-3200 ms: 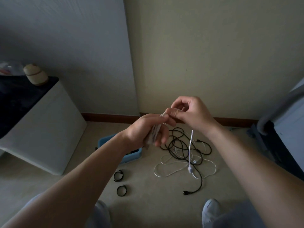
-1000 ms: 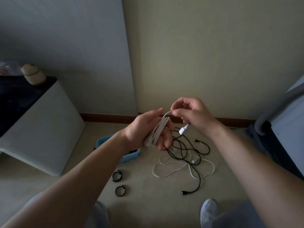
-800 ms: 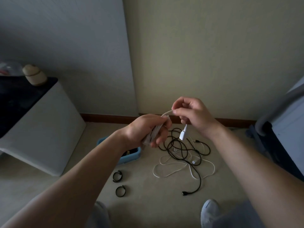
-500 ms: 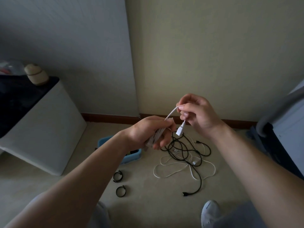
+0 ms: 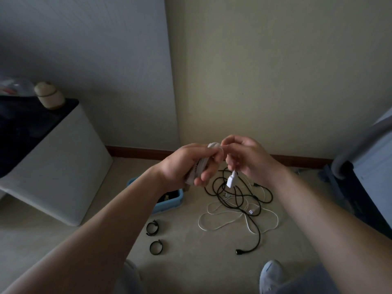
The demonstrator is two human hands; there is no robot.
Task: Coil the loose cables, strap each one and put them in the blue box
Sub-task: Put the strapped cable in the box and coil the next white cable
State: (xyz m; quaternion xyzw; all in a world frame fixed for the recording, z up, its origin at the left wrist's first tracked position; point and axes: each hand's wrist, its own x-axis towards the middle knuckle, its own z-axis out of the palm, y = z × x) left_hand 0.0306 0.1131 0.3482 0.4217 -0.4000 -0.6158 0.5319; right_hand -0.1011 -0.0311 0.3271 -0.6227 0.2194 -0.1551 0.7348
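Winding looks nearly done on one white cable (image 5: 196,171); nothing strapped yet as far as I can see. Blue box (image 5: 169,203) sits on the floor at left, partly hidden. Something dark is inside, can't tell what. Two black straps (image 5: 152,228) lie on the floor near it, unused. Left hand (image 5: 182,164): fingers wrapped round the coiled bundle. Bundle's long axis runs diagonally, lower end toward the box, looped end poking up by the thumb. Right hand (image 5: 248,160): fingers pinch the short free end just above the white plug (image 5: 230,181), plug hanging tip-down. Below right, a black cable (image 5: 237,195) and a thin white lead (image 5: 222,224) lie tangled on the floor, uncoiled. Remaining: tuck the tail, strap, box, then those two.
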